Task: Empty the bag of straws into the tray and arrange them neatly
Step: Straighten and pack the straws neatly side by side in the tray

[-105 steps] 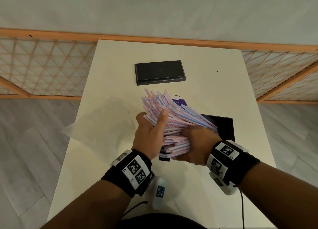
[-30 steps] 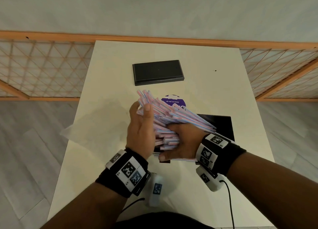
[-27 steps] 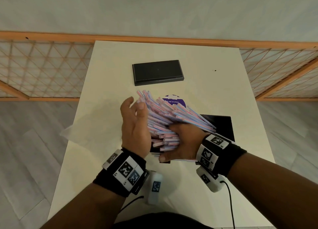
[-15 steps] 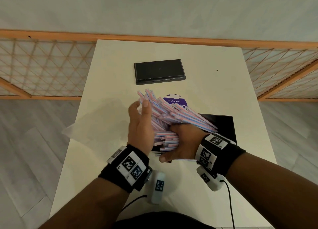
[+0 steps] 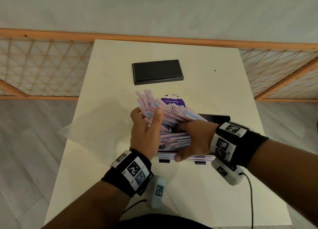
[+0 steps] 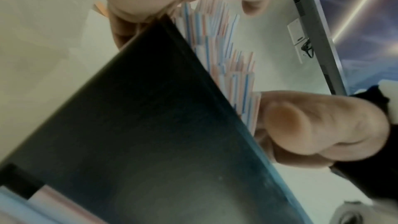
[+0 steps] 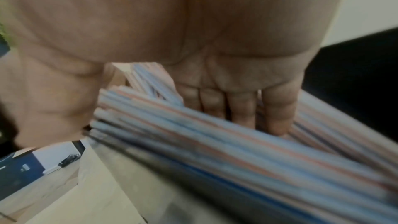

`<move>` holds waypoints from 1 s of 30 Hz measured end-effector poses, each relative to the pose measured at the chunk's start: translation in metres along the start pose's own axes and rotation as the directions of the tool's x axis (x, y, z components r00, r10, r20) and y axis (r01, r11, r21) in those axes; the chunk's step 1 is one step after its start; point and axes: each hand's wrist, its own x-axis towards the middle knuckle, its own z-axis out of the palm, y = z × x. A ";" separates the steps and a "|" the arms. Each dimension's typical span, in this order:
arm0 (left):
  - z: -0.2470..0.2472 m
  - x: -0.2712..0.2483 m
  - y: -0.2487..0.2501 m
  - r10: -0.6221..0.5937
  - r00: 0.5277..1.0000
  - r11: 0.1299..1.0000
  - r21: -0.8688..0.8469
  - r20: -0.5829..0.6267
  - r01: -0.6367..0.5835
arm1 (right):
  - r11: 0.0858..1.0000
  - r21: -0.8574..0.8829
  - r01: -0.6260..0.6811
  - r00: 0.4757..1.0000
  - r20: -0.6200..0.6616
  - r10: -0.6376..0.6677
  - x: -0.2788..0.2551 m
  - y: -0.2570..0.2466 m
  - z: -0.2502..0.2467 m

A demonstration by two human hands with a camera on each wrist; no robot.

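Note:
A thick bundle of pink-and-blue striped straws (image 5: 172, 113) is held slanted above the black tray (image 5: 218, 118). My right hand (image 5: 192, 139) grips the bundle's near end, fingers curled into the straws (image 7: 215, 134). My left hand (image 5: 146, 130) holds the bundle's left side, thumb over the top and fingers behind it. In the left wrist view the straws (image 6: 215, 40) fan out past the tray's dark wall (image 6: 150, 108). A few straws (image 5: 182, 155) lie flat along the tray's near edge. The empty clear bag (image 5: 96, 123) lies on the table to the left.
A flat black lid (image 5: 157, 72) sits further back on the white table (image 5: 206, 91). A round purple label (image 5: 172, 99) shows behind the straws. A cable (image 5: 251, 185) runs from my right wrist. A wooden lattice fence (image 5: 43, 65) stands behind the table.
My left hand pulled off the bundle, came back flat against its side, and now its thumb lies over the top. My right hand kept its grip and barely moved.

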 end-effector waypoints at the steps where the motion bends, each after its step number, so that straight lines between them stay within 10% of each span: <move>1: 0.001 -0.001 -0.002 0.005 1.000 1.000 0.001 0.012 -0.005 | 0.999 -0.040 -0.010 0.999 0.044 0.012 0.000 0.004 -0.003; 12: 0.008 -0.008 -0.007 0.024 0.999 0.996 0.082 0.041 -0.027 | 0.981 -0.189 -0.039 0.971 0.225 0.081 0.017 -0.021 -0.013; 20: -0.001 -0.005 -0.006 0.060 0.979 0.994 -0.078 -0.197 -0.077 | 0.991 -0.135 -0.026 0.975 0.216 0.055 0.020 -0.020 -0.009; 30: 0.002 -0.008 -0.005 0.112 0.990 0.992 -0.050 -0.091 -0.117 | 0.997 -0.077 0.033 0.993 0.117 -0.024 0.021 -0.023 -0.007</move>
